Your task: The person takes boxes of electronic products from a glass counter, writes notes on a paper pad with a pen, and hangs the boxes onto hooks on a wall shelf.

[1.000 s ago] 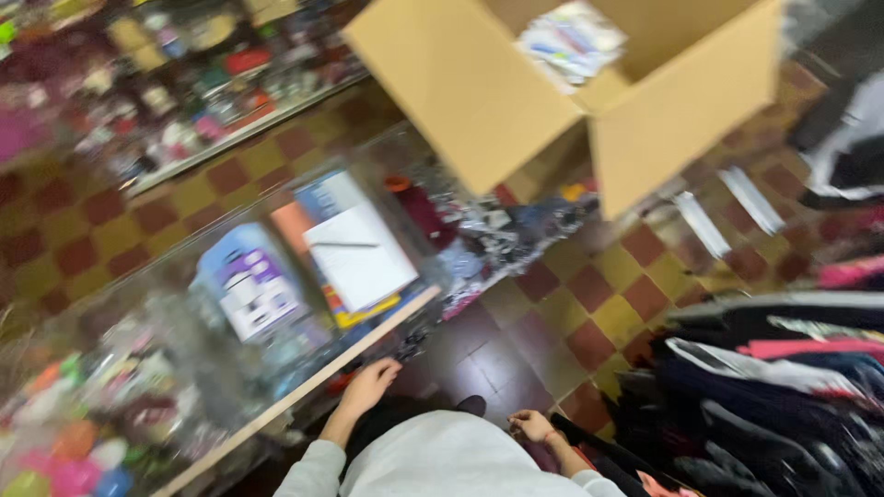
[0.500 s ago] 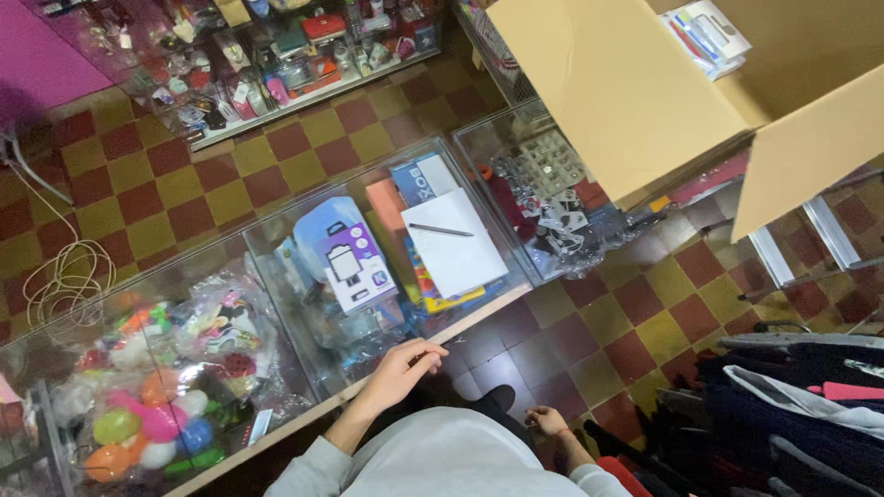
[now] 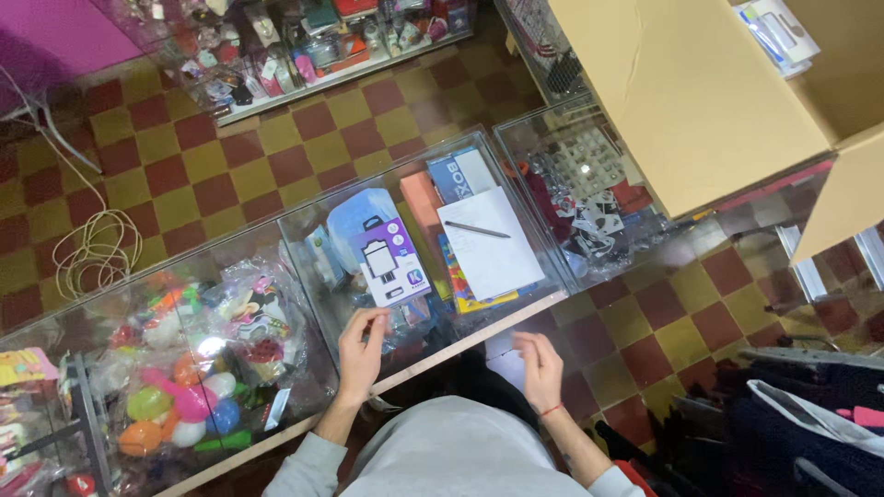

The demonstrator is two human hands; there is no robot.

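The floor [image 3: 230, 166] has red and yellow-green checkered tiles, and a coil of pale cord [image 3: 92, 253] lies on it at the left edge. In the lower left, under the glass tabletop [image 3: 304, 230], there are bags of colourful plastic toys [image 3: 184, 387]. The left hand [image 3: 359, 345] rests on the glass with its grip loosely open, the fingertips touching a purple and white card package [image 3: 391, 262] in the centre. Right of it lie a white paper sheet [image 3: 488, 244] with a pen [image 3: 477, 229] on it. The right hand [image 3: 540, 368] hovers off the tabletop edge, its grip open and empty. A big brown cardboard box [image 3: 700, 101] fills the upper right.
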